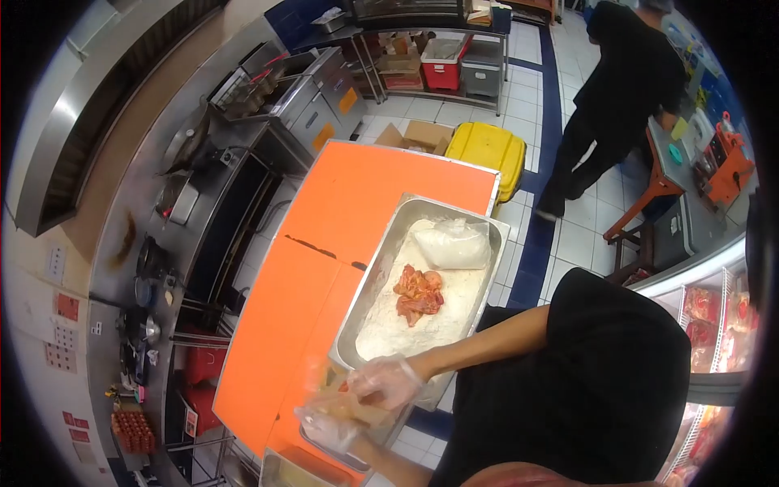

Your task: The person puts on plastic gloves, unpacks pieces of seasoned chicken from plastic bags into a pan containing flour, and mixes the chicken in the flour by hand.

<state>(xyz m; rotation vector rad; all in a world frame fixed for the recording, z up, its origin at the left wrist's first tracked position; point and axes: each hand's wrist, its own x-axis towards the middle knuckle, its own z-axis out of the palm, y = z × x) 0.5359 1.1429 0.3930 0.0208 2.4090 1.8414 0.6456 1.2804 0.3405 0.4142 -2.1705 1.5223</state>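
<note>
Both my hands wear clear plastic gloves at the near end of the orange table. My right hand [391, 383], fingers curled, is at the upper side of a tan, partly see-through bag [365, 408]. Gripping its lower side is my left hand [329, 426]. A small reddish bit shows by the right fingers; the bag's contents are blurred. Beneath them is a smaller metal tray [349, 461], mostly covered. Beyond my right hand stands a large metal tray [350, 345] of white flour [381, 331]. Raw marinated meat pieces [418, 296] lie on the flour beside a plastic bag of white powder [454, 245].
The orange table [292, 300] fills the middle. Behind it stand a yellow bin [487, 154] and cardboard boxes [426, 134]. A steel cooking counter [199, 215] runs along the left. Another person [621, 81] in black stands at upper right. A lit display fridge [706, 325] is at right.
</note>
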